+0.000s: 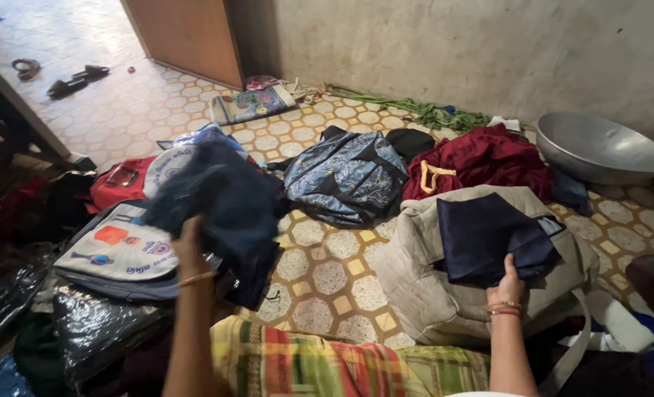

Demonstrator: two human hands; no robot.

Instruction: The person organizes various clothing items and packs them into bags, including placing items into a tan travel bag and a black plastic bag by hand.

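Tiled floor [327, 276] strewn with clothes, bags; plastered wall [452, 51] behind.

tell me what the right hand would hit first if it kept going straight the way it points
Probably the folded navy cloth that the right hand already touches, lying on the beige bag. Beyond it comes the maroon garment, though depth is hard to judge.

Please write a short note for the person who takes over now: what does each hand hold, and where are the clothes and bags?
Left hand: grips a dark blue garment, lifted over the printed pale bag.
Right hand: holds a folded navy cloth on top of the beige bag.
Nearby: blue patterned bag, maroon clothes, metal basin by the wall.
Done: the navy cloth is folded.
Left: the dark blue garment is unfolded; the maroon clothes lie in a heap on the floor.
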